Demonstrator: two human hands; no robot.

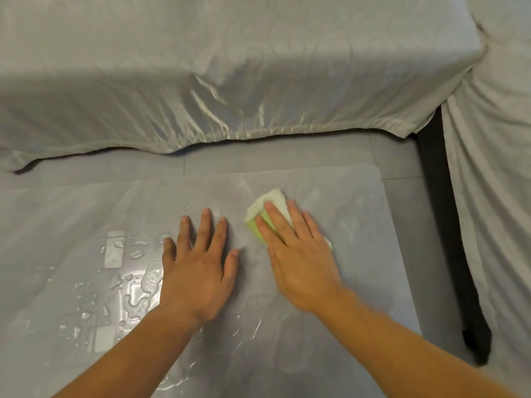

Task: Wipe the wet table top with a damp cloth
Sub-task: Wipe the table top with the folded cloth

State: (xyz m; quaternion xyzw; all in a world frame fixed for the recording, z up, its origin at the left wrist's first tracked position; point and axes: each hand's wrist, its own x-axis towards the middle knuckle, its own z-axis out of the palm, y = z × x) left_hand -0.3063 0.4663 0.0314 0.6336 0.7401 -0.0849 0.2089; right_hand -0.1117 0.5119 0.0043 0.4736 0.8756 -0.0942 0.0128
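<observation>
From the head camera I look down on a smooth grey rectangular tabletop [359, 254] with a rounded far-right corner. My right hand [298, 254] lies flat, fingers extended, pressing down on a folded pale green and white cloth [267, 203] — no closed grip, just the palm and fingers spread over it, with the cloth's far end sticking out past the fingertips. The cloth sits on the tabletop's far right part, near the far edge. My left hand [195, 268] rests palm-down just beside the right one, fingers splayed, holding nothing. Pools and beads of clear water [138, 282] shine on the tabletop to the left of the left hand, and a thin trail runs near the left forearm. Beyond the tabletop there is grey tiled floor [287, 150] and a sofa under a shiny pale grey patterned cover [230, 67].
</observation>
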